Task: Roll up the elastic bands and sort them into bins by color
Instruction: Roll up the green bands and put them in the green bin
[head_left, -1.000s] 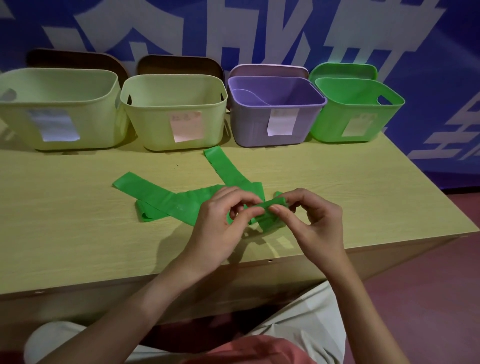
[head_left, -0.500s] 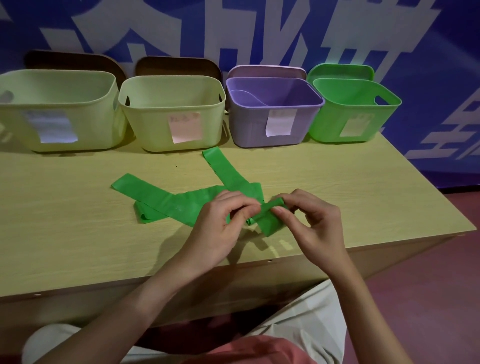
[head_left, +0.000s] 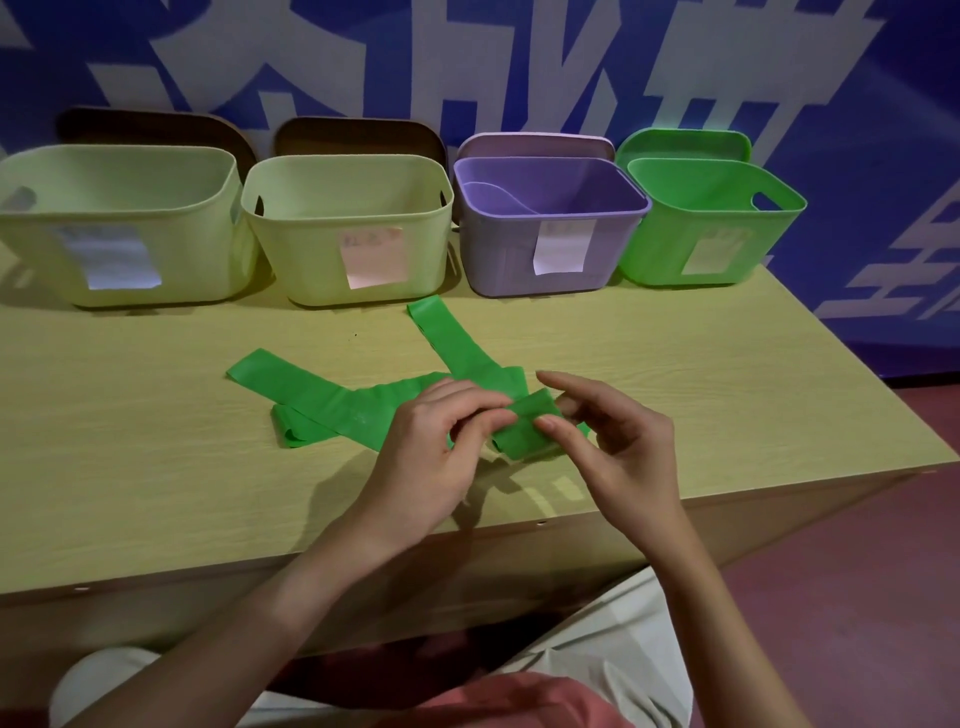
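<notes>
Both the left hand (head_left: 431, 447) and right hand (head_left: 613, 447) pinch the rolled end of the green band (head_left: 332, 410), which lies on the table (head_left: 156, 467). Behind the band stand two pale bins (head_left: 311, 270), a purple bin (head_left: 509, 270) and a green bin (head_left: 654, 249).

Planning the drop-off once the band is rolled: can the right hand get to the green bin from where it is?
Probably yes: the green bin stands open-topped beyond the right hand, with only bare table between.
</notes>
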